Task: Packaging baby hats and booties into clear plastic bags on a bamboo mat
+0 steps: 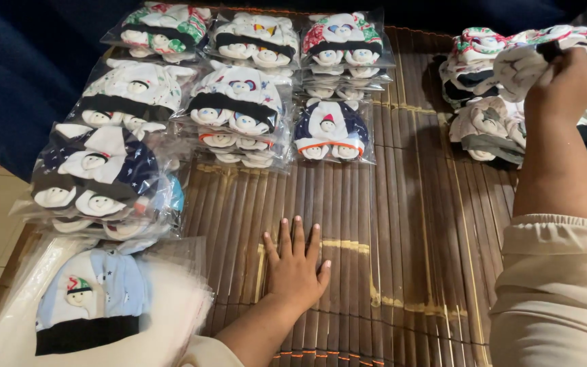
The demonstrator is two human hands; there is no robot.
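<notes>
The left hand (295, 266) is laid flat, fingers spread wide, on the bamboo mat (409, 224), holding nothing. Baby hats are sealed in clear plastic bags (239, 109) stacked behind it. At far right, a loose baby hat (521, 64) is pinched in the raised right hand (565, 85), above the unbagged pile (484, 122).

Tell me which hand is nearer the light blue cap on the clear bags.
Left. The left hand lies flat on the mat right of the light blue cap; the right hand is far across, gripping a cap.
</notes>
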